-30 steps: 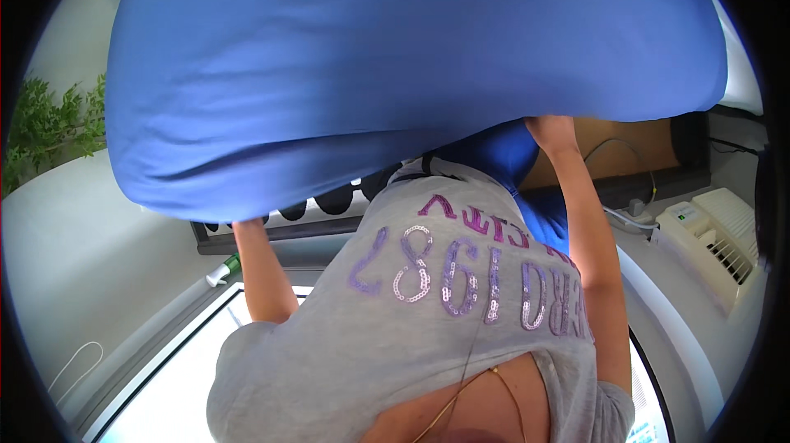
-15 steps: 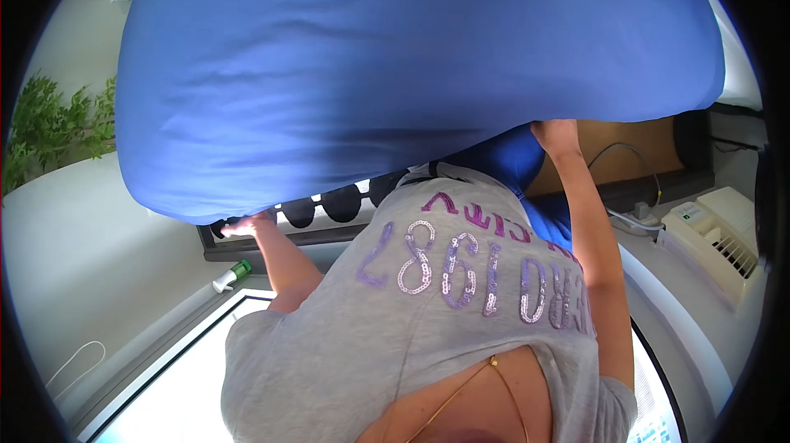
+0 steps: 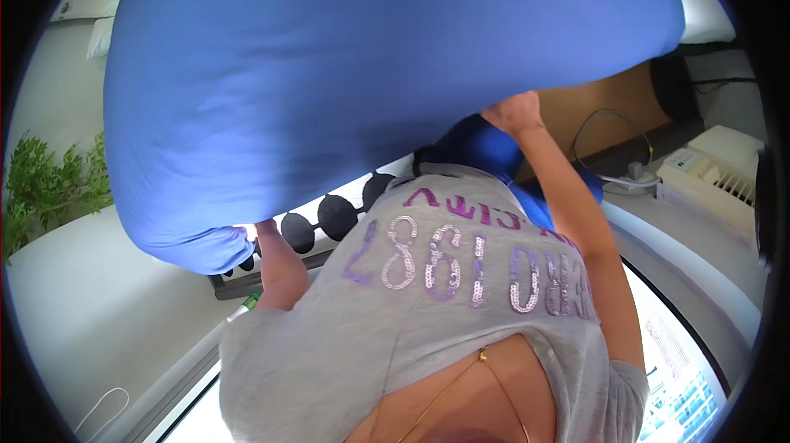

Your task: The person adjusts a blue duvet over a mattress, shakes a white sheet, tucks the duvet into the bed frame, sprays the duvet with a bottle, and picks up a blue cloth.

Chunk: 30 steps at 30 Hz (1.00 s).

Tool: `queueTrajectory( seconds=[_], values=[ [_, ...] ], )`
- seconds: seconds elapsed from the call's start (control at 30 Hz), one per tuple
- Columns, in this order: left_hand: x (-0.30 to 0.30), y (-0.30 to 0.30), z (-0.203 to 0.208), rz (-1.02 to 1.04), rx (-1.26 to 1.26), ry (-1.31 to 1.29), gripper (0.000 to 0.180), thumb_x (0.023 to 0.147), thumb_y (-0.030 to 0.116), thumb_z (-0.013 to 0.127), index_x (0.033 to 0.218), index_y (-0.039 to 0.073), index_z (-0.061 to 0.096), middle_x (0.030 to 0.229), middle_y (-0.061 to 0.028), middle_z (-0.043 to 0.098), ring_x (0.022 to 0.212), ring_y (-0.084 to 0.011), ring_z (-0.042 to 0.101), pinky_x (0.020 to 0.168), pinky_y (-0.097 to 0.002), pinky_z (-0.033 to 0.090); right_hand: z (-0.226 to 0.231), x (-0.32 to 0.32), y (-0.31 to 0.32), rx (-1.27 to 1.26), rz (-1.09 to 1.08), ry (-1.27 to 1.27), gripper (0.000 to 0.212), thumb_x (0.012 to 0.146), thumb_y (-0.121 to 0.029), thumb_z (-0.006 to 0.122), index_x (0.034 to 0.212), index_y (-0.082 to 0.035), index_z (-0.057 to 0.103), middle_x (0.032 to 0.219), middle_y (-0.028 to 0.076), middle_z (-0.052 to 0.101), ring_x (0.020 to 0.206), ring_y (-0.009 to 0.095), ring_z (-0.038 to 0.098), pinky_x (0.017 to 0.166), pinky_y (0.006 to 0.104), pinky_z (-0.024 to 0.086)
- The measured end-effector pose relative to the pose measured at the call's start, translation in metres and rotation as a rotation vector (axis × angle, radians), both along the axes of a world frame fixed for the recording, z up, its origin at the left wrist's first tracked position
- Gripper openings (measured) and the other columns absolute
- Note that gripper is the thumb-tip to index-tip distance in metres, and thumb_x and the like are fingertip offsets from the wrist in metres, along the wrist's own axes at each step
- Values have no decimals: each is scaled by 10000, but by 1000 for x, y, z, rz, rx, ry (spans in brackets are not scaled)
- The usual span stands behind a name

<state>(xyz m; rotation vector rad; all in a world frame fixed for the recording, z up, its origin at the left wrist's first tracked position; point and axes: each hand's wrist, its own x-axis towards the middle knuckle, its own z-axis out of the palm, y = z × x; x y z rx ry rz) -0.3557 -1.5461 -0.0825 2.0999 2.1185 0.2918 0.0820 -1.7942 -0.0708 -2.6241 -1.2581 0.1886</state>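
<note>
A large mattress in a blue fitted sheet (image 3: 370,48) fills the upper half of the view, its near edge raised and slanting up to the right. My left hand (image 3: 253,231) is at its lower left corner, where the cloth bunches; the fingers are mostly hidden behind the sheet. Closed on the sheet's near edge, my right hand (image 3: 517,112) has its knuckles showing and its fingertips out of sight under the cloth. Below the raised edge, white bed slats with round black pieces (image 3: 337,216) show in a dark frame.
A brown board (image 3: 609,105) with a grey cable lies under the mattress on the right, near a beige heater-like unit (image 3: 716,167). Green leaves (image 3: 49,188) stand at the left. A bright screen (image 3: 683,344) is at the lower right.
The mattress and sheet have shifted left, with the left corner lower and the right side higher. My right hand moved up and left; my left hand's fingers went behind the cloth.
</note>
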Motion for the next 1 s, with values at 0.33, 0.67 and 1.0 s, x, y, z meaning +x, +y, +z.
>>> queueTrajectory(
  seconds=[0.33, 0.67, 1.0],
  values=[
    [160, -103, -4, -927, -59, -49, 281, 783, 66, 529, 1061, 40, 559, 1061, -177, 585, 1007, -319, 541, 845, -419, 447, 14, -3, 12, 24, -96, 87, 485, 666, -347, 666, 1093, -141, 564, 1103, 102, 563, 1031, 299, 522, 866, 429, 417],
    [177, -55, -49, -990, 230, -26, 297, 776, 63, 539, 1072, 47, 556, 1073, -175, 583, 1021, -315, 539, 850, -417, 449, -23, -7, 24, 79, -112, -225, 267, 779, -259, 531, 981, -108, 619, 989, 92, 604, 952, 283, 557, 818, 436, 422],
    [193, -111, 20, -1223, 150, 196, 507, 758, -21, 466, 1252, 94, 481, 1232, -187, 498, 1135, -374, 467, 967, -472, 347, -14, -8, 26, 67, -182, -186, 333, 788, -207, 522, 1098, -91, 567, 1147, 98, 541, 1105, 279, 471, 917, 412, 356]
  ],
)
